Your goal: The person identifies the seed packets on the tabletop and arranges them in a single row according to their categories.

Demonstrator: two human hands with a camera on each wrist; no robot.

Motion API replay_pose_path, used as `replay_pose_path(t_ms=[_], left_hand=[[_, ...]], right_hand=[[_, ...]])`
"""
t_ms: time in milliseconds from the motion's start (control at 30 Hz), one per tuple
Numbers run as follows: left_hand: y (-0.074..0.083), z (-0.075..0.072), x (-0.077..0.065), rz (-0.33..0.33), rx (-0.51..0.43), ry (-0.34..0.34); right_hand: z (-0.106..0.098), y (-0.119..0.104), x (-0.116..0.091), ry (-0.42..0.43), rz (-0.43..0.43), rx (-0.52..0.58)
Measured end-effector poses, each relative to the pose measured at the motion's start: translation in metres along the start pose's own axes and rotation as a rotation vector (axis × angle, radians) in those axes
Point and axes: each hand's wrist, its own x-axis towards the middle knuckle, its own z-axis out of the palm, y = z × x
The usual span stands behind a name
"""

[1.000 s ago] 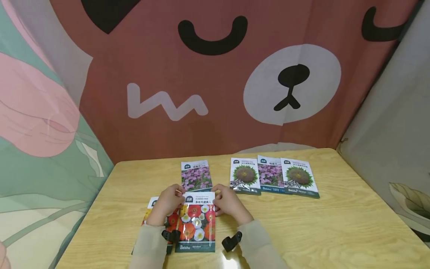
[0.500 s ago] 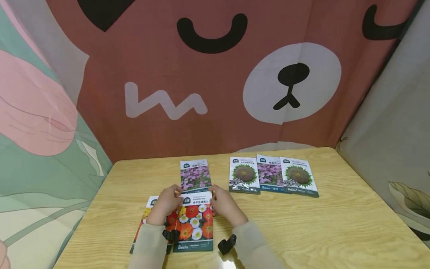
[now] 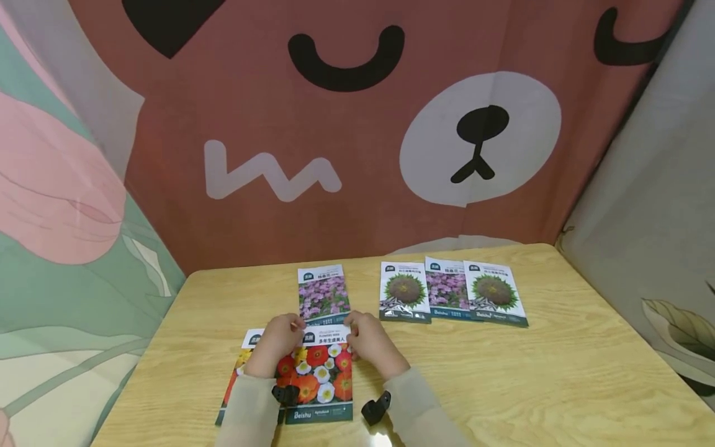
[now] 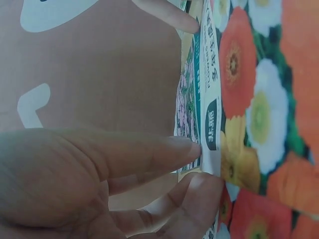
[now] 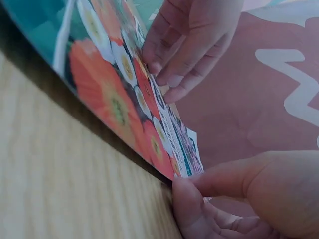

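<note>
A seed packet with red, orange and white poppies (image 3: 321,375) lies at the front of the table. My left hand (image 3: 281,338) pinches its top left corner; in the left wrist view the thumb (image 4: 179,148) lies along the top edge. At the top right corner my right hand (image 3: 371,338) grips the packet between thumb and finger, close over the wood in the right wrist view. A second poppy packet (image 3: 237,379) lies to the left, partly hidden by my left forearm and the first packet. Just behind stands out a purple-flower packet (image 3: 323,297), its lower edge meeting the poppy packet's top.
Towards the back right, a sunflower packet (image 3: 404,292), another purple-flower packet (image 3: 447,290) and a second sunflower packet (image 3: 497,293) lie in an overlapping row. The wooden table (image 3: 536,385) ends at a bear-print curtain (image 3: 268,230).
The front poppy packet looks flatter, and the bright glare along its right side is gone. My right hand has shifted slightly left, still at the corner. The view has moved a little.
</note>
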Motion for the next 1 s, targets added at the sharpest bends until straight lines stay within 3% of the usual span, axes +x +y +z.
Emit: replay_pose_path(t_ms=[233, 733, 1000], left_hand=[[-0.0001, 0.0013, -0.0011, 0.008, 0.030, 0.008], [-0.0034, 0.0005, 0.0023, 0.070, 0.029, 0.031], [-0.0007, -0.0026, -0.0015, 0.096, 0.029, 0.048]], right_hand=[[-0.0027, 0.0028, -0.0008, -0.032, 0.038, 0.080], [-0.0005, 0.0066, 0.0036, 0.030, 0.062, 0.116], [-0.0054, 0.0100, 0.0024, -0.010, 0.123, 0.313]])
